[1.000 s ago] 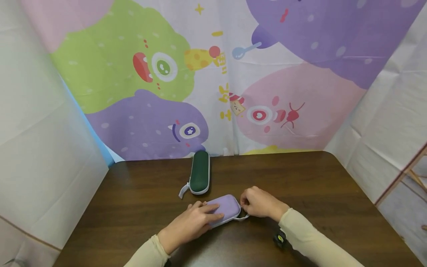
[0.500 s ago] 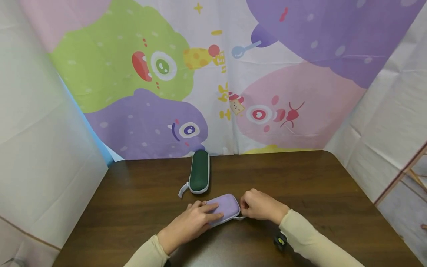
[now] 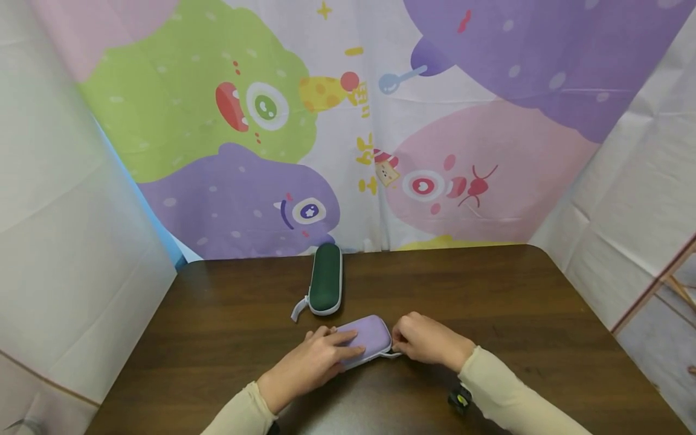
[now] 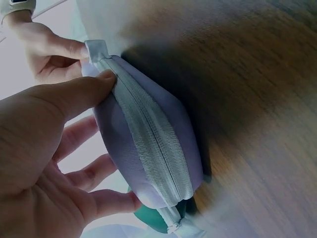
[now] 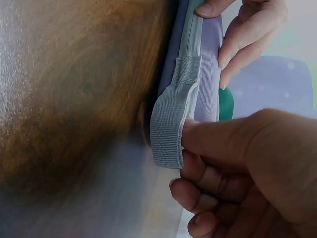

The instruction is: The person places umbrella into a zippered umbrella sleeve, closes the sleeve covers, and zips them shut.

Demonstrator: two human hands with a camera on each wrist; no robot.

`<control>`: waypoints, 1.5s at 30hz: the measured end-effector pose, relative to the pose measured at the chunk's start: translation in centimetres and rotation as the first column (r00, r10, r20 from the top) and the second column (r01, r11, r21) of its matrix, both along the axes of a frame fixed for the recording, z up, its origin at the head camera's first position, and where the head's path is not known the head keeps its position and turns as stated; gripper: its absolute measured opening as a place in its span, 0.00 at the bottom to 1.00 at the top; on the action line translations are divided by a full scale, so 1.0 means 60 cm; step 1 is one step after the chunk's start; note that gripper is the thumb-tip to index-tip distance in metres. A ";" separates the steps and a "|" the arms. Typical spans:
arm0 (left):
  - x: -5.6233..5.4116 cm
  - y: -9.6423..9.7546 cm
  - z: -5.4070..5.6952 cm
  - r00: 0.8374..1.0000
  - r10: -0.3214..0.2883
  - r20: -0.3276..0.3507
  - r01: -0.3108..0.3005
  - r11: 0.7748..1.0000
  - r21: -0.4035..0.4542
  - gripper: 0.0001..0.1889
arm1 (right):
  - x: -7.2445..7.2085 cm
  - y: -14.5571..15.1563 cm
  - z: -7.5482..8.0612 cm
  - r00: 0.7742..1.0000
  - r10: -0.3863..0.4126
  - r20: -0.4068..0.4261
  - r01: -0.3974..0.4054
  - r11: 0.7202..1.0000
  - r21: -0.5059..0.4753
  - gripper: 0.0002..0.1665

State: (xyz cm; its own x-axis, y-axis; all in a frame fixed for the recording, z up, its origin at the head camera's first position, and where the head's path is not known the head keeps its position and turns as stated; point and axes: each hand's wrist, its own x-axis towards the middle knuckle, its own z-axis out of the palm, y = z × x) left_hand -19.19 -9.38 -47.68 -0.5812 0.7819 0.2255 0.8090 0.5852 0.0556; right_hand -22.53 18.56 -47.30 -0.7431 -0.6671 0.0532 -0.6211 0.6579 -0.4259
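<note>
A light purple zip case (image 3: 371,336) lies on the brown table. My left hand (image 3: 314,357) holds it, fingers spread over its top and thumb (image 4: 101,87) against the grey zip (image 4: 156,141) along its side. At the right end, my right hand (image 3: 426,339) has its fingers curled, thumb and index finger pinching at the zip beside the grey fabric strap (image 5: 170,124). The zipper pull between those fingertips is hidden behind the strap. The zip beside the left thumb looks closed.
A dark green case (image 3: 326,279) with pale trim and its own strap (image 3: 298,308) lies behind the purple one, near the back edge of the table (image 3: 489,290). A cartoon-print curtain (image 3: 244,199) hangs behind it, with white sheets at both sides.
My right hand has shifted slightly down, staying close to the case's right end. The strap beside it, a wider loop earlier, now shows less. My left hand holds its place.
</note>
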 end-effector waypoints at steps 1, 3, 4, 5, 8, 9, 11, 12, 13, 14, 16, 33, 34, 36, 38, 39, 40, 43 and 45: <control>0.000 0.000 0.000 1.000 0.000 0.000 0.000 1.000 0.002 0.25 | 0.001 0.000 0.000 1.000 -0.002 -0.004 0.002 1.000 0.002 0.14; 0.000 0.000 -0.001 1.000 -0.001 -0.003 0.001 1.000 0.005 0.25 | 0.003 0.000 -0.001 1.000 0.003 -0.011 -0.003 1.000 0.003 0.14; 0.000 0.000 -0.001 1.000 -0.003 -0.007 0.003 1.000 0.007 0.25 | 0.004 0.000 -0.002 1.000 0.004 -0.009 -0.004 1.000 0.004 0.14; 0.000 0.001 -0.001 1.000 -0.004 -0.012 0.004 1.000 0.010 0.25 | 0.005 -0.001 -0.002 1.000 0.007 -0.008 -0.007 1.000 0.004 0.14; 0.001 0.002 -0.001 1.000 -0.005 -0.022 0.005 1.000 0.014 0.25 | 0.008 -0.003 -0.003 1.000 0.016 -0.007 -0.016 1.000 0.002 0.14; 0.001 0.002 0.000 1.000 -0.006 -0.024 0.006 1.000 0.015 0.26 | 0.009 -0.003 -0.003 1.000 0.014 -0.003 -0.014 1.000 0.004 0.15; 0.001 0.002 0.000 1.000 -0.005 -0.026 0.005 1.000 0.013 0.26 | 0.010 -0.004 -0.004 1.000 0.016 -0.008 -0.016 1.000 -0.002 0.15; 0.001 0.002 0.000 1.000 -0.004 -0.025 0.005 1.000 0.012 0.26 | 0.011 -0.004 -0.004 1.000 0.016 -0.011 -0.016 1.000 -0.005 0.16; 0.001 0.002 0.000 1.000 -0.004 -0.026 0.005 1.000 0.012 0.26 | 0.011 -0.004 -0.004 1.000 0.017 -0.011 -0.017 1.000 -0.011 0.16; 0.001 0.002 0.000 1.000 -0.005 -0.025 0.005 1.000 0.011 0.26 | 0.012 -0.004 -0.004 1.000 0.019 -0.010 -0.020 1.000 -0.017 0.15; 0.001 0.003 -0.001 1.000 -0.004 -0.024 0.004 1.000 0.011 0.26 | 0.012 -0.004 -0.006 1.000 0.022 -0.007 -0.022 0.999 -0.026 0.15; 0.000 0.005 -0.001 1.000 0.014 -0.025 -0.014 1.000 0.004 0.26 | 0.030 -0.010 -0.027 0.989 -0.078 0.127 0.106 0.967 -0.230 0.09; 0.000 0.005 -0.002 0.999 0.016 -0.036 -0.016 1.000 0.006 0.26 | 0.032 -0.011 -0.028 0.987 -0.091 0.129 0.120 0.964 -0.239 0.09; 0.000 0.006 -0.004 0.998 0.025 -0.065 -0.024 1.000 0.016 0.26 | 0.034 -0.014 -0.029 0.984 -0.121 0.129 0.150 0.957 -0.249 0.10; 0.001 0.007 -0.007 0.996 0.034 -0.087 -0.032 0.999 0.029 0.27 | 0.036 -0.017 -0.029 0.980 -0.150 0.128 0.178 0.954 -0.241 0.10; 0.001 0.008 -0.008 0.995 0.036 -0.093 -0.033 0.999 0.035 0.27 | 0.036 -0.017 -0.028 0.978 -0.162 0.130 0.189 0.954 -0.233 0.11; 0.002 0.008 -0.009 0.995 0.038 -0.096 -0.035 0.999 0.038 0.27 | 0.037 -0.018 -0.027 0.975 -0.174 0.138 0.201 0.954 -0.221 0.11; 0.005 0.003 -0.012 0.996 0.043 -0.082 -0.039 0.998 0.054 0.27 | 0.036 -0.018 -0.020 0.961 -0.192 0.200 0.226 0.960 -0.168 0.12; 0.007 -0.003 -0.014 0.995 0.058 -0.078 -0.052 0.996 0.073 0.26 | 0.035 -0.017 -0.012 0.943 -0.209 0.260 0.247 0.961 -0.124 0.10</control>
